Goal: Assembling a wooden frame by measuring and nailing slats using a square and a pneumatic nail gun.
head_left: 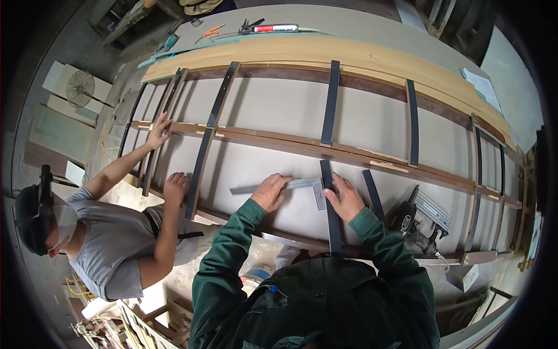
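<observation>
A metal carpenter's square (319,196) lies with its short arm along the left edge of a dark slat (332,230). My left hand (271,192) is closed on the square's long blade, which reaches out to the left. On the other side, my right hand (347,200) grips that slat near its far end, its thumb over the top face. The slat crosses the near bay of a wooden frame (261,137), running from the middle rail toward me. A shorter dark slat (374,195) rests just right of my right hand.
A nail gun (427,215) lies in the near bay at right. Beyond the frame are pale boards (372,57), a caulking gun (276,28) and an orange-handled tool (214,30). At left, a co-worker (110,238) has both hands at the frame.
</observation>
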The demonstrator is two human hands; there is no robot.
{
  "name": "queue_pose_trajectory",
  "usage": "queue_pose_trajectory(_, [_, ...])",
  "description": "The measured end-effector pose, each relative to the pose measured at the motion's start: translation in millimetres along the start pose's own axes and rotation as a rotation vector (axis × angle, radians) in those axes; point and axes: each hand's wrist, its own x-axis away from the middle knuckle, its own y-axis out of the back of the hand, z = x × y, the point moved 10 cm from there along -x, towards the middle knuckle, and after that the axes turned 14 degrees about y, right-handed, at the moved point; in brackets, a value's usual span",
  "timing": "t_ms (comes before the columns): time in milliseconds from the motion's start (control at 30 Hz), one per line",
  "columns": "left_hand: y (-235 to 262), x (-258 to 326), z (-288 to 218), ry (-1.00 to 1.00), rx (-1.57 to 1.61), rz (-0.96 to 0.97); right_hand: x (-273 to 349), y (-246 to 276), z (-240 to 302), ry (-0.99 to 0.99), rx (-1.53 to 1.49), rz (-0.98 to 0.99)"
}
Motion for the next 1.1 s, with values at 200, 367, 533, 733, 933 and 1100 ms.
queue_pose_trajectory(200, [27.8,8.9,-65.2,-0.168,-0.139,-0.177,3.1,32.2,23.8,0.236,-0.130,-0.059])
queue_pose_trajectory(367, [47.4,6.3,-105.5,-0.172,-0.200,-0.344,15.3,62.6,28.7,0.104,-0.316,-0.156])
queue_pose_trajectory(533, [16.5,40.0,-123.0,0.034,0.105,-0.620,47.6,204.4,7.0,0.082,-0.236,-0.648])
queue_pose_trajectory(733, [-86.3,3.5,-98.3,0.355,0.215,-0.433,114.9,313.9,-47.5,0.013,-0.282,-1.065])
queue_pose_trajectory(933, [-133.6,-46.2,-56.7,0.776,0.301,-0.221,161.9,366.4,-70.4,0.085,-0.555,-1.249])
queue_pose_trajectory(1100, [-123.0,-33.4,-30.4,0.766,0.501,-0.530,157.8,351.6,-85.4,0.110,-0.640,-1.151])
